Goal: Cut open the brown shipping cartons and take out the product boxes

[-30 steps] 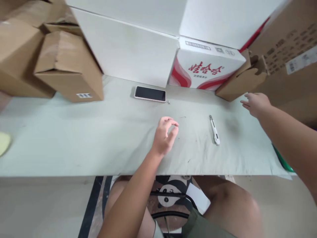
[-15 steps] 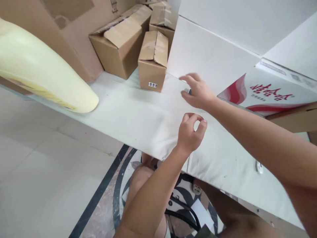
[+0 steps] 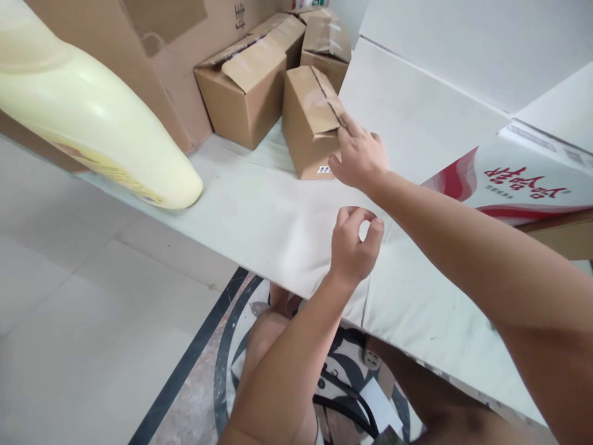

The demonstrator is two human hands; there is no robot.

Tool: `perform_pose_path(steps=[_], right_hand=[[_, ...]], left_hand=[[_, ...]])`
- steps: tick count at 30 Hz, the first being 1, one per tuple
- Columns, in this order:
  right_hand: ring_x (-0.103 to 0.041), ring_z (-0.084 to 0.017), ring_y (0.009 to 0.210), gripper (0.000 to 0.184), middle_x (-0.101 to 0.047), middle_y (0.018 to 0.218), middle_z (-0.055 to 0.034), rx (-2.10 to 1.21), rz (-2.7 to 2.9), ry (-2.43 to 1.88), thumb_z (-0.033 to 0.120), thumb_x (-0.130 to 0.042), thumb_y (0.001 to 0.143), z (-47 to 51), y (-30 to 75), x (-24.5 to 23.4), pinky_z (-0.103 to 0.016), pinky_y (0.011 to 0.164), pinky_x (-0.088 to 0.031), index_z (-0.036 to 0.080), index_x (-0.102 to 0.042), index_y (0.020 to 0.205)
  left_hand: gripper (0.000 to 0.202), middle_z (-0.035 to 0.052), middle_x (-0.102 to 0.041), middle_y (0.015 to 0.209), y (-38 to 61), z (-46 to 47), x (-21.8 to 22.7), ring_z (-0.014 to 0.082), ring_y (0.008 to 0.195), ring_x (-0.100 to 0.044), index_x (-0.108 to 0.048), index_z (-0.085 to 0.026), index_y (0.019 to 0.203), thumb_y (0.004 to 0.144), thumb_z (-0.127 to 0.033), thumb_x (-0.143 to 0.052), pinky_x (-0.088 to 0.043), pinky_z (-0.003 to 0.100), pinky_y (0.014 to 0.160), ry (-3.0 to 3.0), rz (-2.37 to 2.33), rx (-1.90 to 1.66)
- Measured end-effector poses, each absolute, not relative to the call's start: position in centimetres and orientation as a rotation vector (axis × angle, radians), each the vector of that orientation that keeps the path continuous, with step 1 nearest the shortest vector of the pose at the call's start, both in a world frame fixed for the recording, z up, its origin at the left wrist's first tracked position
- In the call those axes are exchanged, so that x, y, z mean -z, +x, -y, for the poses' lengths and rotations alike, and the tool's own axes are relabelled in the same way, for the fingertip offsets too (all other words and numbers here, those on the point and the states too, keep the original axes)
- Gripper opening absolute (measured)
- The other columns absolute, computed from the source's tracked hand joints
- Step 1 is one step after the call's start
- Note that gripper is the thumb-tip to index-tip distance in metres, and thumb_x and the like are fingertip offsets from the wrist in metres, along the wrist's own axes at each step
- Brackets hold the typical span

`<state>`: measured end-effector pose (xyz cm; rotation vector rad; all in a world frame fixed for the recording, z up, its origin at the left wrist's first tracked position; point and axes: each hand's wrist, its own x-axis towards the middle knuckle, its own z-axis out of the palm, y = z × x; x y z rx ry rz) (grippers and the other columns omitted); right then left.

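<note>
My right hand (image 3: 357,154) reaches across to the left and lies on the near right side of a small closed cardboard box (image 3: 309,117), fingers stretched onto its top edge and covering part of its label. My left hand (image 3: 354,244) hovers over the pale cloth-covered table (image 3: 259,216) near its front edge, thumb and forefinger curled into a loose ring with nothing visible between them.
A larger cardboard box (image 3: 245,86) and another box (image 3: 324,37) stand behind the small one, beside a big brown carton (image 3: 152,55). A pale yellow curved plastic object (image 3: 92,130) lies at the table's left. A white carton with red print (image 3: 509,179) stands right.
My view has swung left. My right hand moved from the table's right side across to the small box and now rests on it. My left hand stays curled.
</note>
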<state>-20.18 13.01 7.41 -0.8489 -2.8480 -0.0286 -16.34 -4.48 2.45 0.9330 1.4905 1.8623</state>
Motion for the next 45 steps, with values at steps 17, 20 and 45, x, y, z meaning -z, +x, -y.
perform_pose_path(steps=[17,20,45], right_hand=[[-0.068,-0.036,0.116,0.012,-0.069,0.111,-0.0123,-0.04,1.734,-1.366,0.034,-0.059,0.088,1.5,15.8,-0.1,-0.064,0.111,-0.05,0.026,-0.066,0.094],[-0.061,-0.039,0.124,0.032,-0.066,0.116,-0.0157,-0.046,1.65,-1.731,0.039,-0.059,0.081,0.0,19.8,2.3,-0.064,0.116,-0.044,0.023,-0.068,0.106],[-0.045,-0.009,0.057,0.043,-0.057,0.084,0.0047,-0.97,1.037,-1.553,0.045,-0.055,0.093,-3.0,21.4,2.2,-0.024,0.056,-0.038,0.03,-0.051,0.132]], left_hand=[[0.06,0.0136,-0.056,0.143,-17.0,2.1,-0.9,0.0311,0.141,-0.053,-0.053,-0.027,0.133,0.093,-0.07,-0.064,-0.043,0.047,0.12,1.027,-1.679,-2.01],[0.074,0.0145,-0.059,0.141,-16.6,1.0,-0.3,0.0316,0.132,-0.06,-0.051,-0.026,0.137,0.086,-0.079,-0.068,-0.049,0.046,0.114,1.104,-1.598,-1.951],[0.051,0.007,-0.061,0.117,-11.3,-0.5,0.1,0.0202,0.09,-0.061,-0.054,-0.027,0.124,0.085,-0.054,-0.072,-0.055,0.034,0.076,1.027,-1.427,-1.952]])
